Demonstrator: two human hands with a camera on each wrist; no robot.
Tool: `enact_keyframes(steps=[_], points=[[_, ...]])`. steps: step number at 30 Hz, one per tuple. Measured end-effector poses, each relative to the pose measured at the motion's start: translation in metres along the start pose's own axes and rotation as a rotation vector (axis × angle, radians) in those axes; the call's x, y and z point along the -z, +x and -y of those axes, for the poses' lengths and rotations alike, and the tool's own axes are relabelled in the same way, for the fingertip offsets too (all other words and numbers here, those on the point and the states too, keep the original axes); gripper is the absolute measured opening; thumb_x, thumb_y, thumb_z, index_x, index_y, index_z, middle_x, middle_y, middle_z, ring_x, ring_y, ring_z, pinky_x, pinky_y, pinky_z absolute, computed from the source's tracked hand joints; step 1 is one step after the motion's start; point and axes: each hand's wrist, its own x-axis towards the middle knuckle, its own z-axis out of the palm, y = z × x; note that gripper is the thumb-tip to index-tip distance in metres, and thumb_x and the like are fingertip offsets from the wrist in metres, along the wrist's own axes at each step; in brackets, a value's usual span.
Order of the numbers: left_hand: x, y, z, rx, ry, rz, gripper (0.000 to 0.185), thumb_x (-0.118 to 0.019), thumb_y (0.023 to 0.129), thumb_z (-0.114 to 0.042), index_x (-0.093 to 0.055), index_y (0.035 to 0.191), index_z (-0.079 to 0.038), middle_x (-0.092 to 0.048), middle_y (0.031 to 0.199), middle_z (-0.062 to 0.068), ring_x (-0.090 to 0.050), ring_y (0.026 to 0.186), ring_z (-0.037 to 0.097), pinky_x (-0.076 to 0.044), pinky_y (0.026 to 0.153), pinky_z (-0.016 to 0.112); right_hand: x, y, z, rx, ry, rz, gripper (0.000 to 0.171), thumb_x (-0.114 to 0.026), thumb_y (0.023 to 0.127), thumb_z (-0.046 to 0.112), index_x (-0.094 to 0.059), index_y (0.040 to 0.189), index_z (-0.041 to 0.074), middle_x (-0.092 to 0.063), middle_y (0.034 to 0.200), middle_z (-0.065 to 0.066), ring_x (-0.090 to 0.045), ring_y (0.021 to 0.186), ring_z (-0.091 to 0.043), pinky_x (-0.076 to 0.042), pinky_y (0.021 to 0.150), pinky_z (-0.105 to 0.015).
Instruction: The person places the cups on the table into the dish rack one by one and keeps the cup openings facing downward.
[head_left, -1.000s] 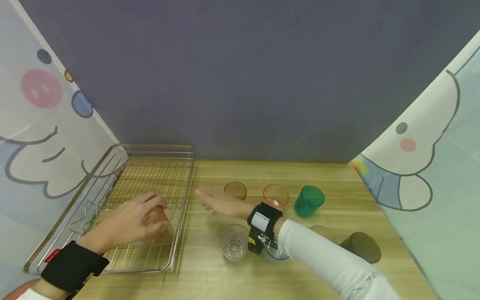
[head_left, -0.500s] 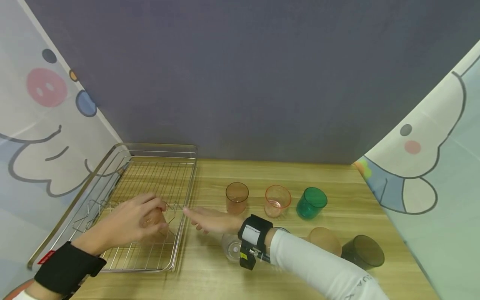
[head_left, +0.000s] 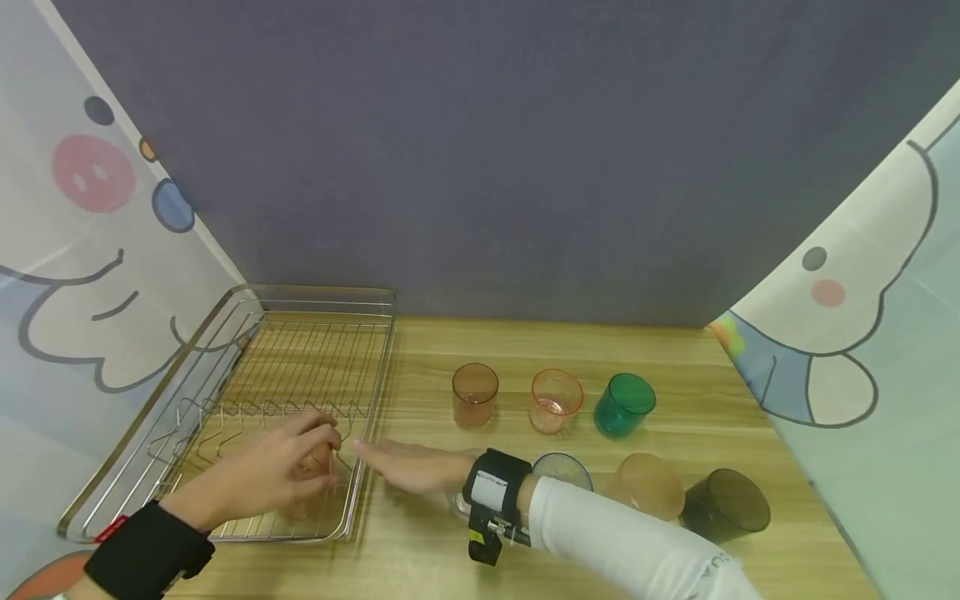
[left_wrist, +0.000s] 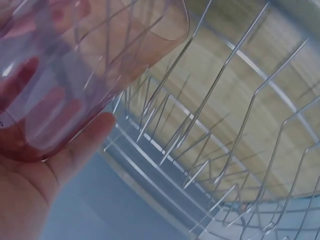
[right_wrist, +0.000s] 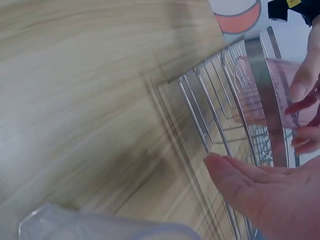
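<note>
My left hand [head_left: 273, 475] grips a translucent pinkish cup [left_wrist: 85, 95] at the front right of the wire dish rack [head_left: 322, 289]. In the left wrist view the cup lies tilted against the palm, with rack wires just beyond it. My right hand [head_left: 416, 467] is stretched flat, its fingertips right at the rack's right side; nothing is in it. Seen from the right wrist, the rack's metal rim [right_wrist: 265, 95] passes between this hand and the held cup. A clear cup [head_left: 459, 505] stands partly hidden beneath the right wrist.
Behind the right arm stand a brown cup [head_left: 475, 398], a red-rimmed cup [head_left: 555, 404] and a green cup [head_left: 622, 407]. Closer in are a blue-rimmed cup [head_left: 562, 472], an orange-tan cup [head_left: 647, 486] and a dark grey cup [head_left: 726, 507]. Cartoon-printed panels flank the wooden table.
My right hand has moved left and nearer to me, up to the rack's right side, uncovering the brown and blue-rimmed cups. My left hand, still holding the pinkish cup, has shifted slightly nearer.
</note>
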Motion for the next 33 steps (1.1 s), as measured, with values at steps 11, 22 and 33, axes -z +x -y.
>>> enact_keyframes(steps=[11, 22, 33], points=[[-0.021, -0.006, -0.003, -0.015, 0.0, -0.016, 0.037, -0.078, 0.071, -0.031, -0.058, 0.1, -0.025, -0.057, 0.118, 0.006, -0.06, 0.101, 0.02, -0.054, 0.075, 0.035, -0.011, 0.002, -0.001, 0.058, 0.005, 0.008, 0.063, -0.004, 0.09, 0.067, -0.023, 0.144, 0.04, -0.026, 0.153, -0.003, -0.03, 0.139, -0.024, -0.029, 0.109, -0.053], [-0.022, -0.013, -0.014, 0.138, -0.017, 0.047, 0.045, -0.07, 0.078, -0.04, -0.061, 0.116, -0.019, -0.053, 0.129, 0.012, -0.052, 0.117, 0.036, -0.038, 0.095, 0.063, -0.01, 0.0, -0.007, 0.026, 0.038, -0.007, 0.066, -0.003, 0.089, 0.069, -0.025, 0.144, 0.039, -0.025, 0.153, -0.003, -0.031, 0.138, -0.025, -0.03, 0.109, -0.053], [-0.032, -0.019, -0.019, 0.245, -0.143, -0.042, 0.034, -0.069, 0.081, -0.036, -0.067, 0.108, -0.015, -0.044, 0.14, 0.02, -0.038, 0.127, 0.047, -0.021, 0.097, 0.074, -0.008, 0.002, -0.004, 0.012, 0.034, -0.011, 0.071, -0.004, 0.089, 0.07, -0.027, 0.144, 0.032, -0.028, 0.151, 0.0, -0.037, 0.134, -0.021, -0.033, 0.108, -0.05]])
